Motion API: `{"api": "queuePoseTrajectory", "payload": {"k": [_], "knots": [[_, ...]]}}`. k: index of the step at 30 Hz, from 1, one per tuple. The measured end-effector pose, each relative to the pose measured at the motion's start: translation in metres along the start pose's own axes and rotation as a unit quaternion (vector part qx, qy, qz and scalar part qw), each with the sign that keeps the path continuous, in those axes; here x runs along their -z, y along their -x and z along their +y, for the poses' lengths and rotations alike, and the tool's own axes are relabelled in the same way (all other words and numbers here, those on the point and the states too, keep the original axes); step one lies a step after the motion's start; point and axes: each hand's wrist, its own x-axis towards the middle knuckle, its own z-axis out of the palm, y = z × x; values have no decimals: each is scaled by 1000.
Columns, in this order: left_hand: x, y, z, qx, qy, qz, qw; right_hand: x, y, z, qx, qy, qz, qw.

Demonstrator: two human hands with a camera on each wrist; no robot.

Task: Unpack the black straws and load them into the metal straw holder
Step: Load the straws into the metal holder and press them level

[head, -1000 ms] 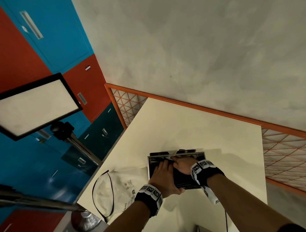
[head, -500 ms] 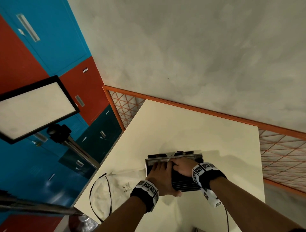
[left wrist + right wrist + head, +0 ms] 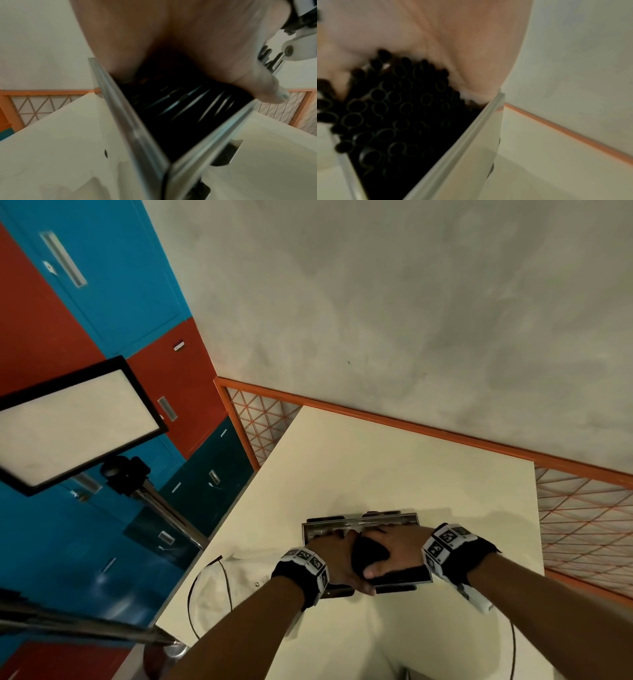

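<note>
In the lower centre of the head view, the metal straw holder [image 3: 359, 523] is laid on the cream table [image 3: 394, 467], and both hands are pressed into its open top. The right hand [image 3: 394, 549] is curled around a bundle of black straws [image 3: 363, 554], thumb below and fingers over the top, apparently so the bundle can be kept together while it is bedded down. The left hand [image 3: 337, 559] is set beside it at the holder's left part; its fingers are bent over the straws, but whether anything is actually gripped cannot be told. It is probably placed there to steady the box and level the load.

In the right wrist view, the holder is seen packed with many straws, open ends crowded towards the lens between the bright metal walls. In the left wrist view, straws are seen lengthwise inside. Loading is judged nearly complete. At lower left, a white bag [image 3: 219, 590] with a black cord is left on the table, just beside the holder.
</note>
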Motion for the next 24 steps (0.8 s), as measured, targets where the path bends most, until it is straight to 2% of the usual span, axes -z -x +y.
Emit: {"api": "queuePoseTrajectory", "payload": {"k": [5, 10, 24], "knots": [[-3, -8, 0, -1, -3, -1, 1000, -2, -4, 7, 20, 95, -13, 995], [-4, 1, -5, -1, -24, 24, 999, -1, -8, 7, 44, 59, 6, 997], [-17, 3, -6, 13, -50, 49, 997, 4, -13, -2, 17, 70, -31, 997]]}}
